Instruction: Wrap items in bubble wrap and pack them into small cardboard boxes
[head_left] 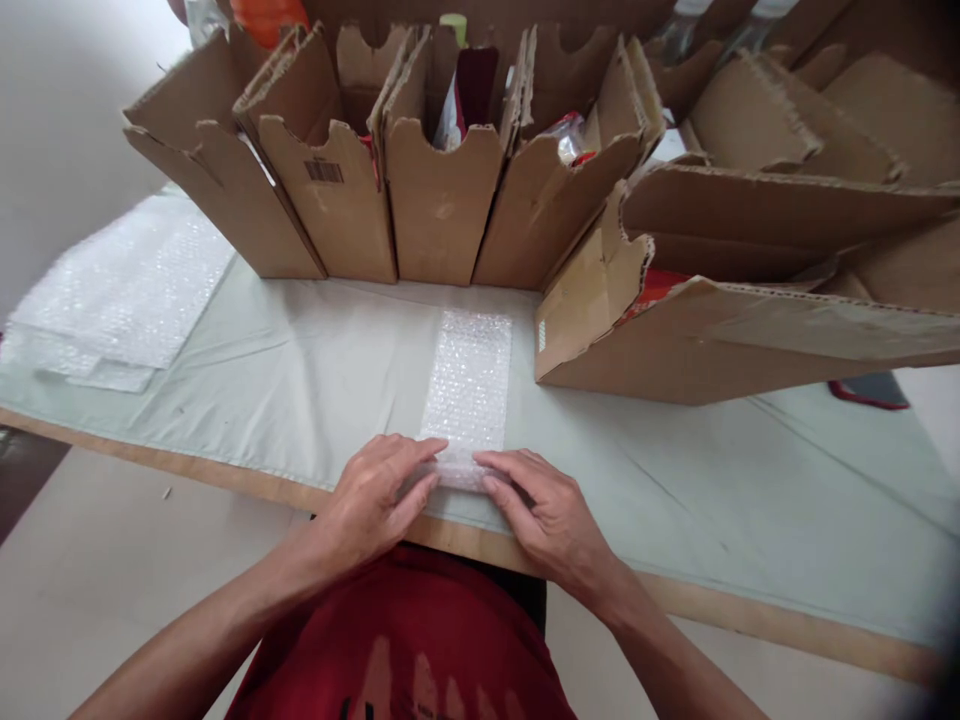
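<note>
A strip of clear bubble wrap [470, 375] lies lengthwise on the pale green cloth, and its near end is rolled or folded over. My left hand [382, 492] grips the left end of that roll between thumb and fingers. At the right end, my right hand [546, 508] pinches the roll in the same way. Whether anything is inside the roll cannot be made out.
Several cardboard bins [442, 205] stand along the back, some with packets inside. A larger cardboard box [660, 350] is at the right, with a dark red-edged object [870, 390] beyond it. Bubble wrap sheets [135, 280] lie at the left. The table edge [247, 482] runs in front.
</note>
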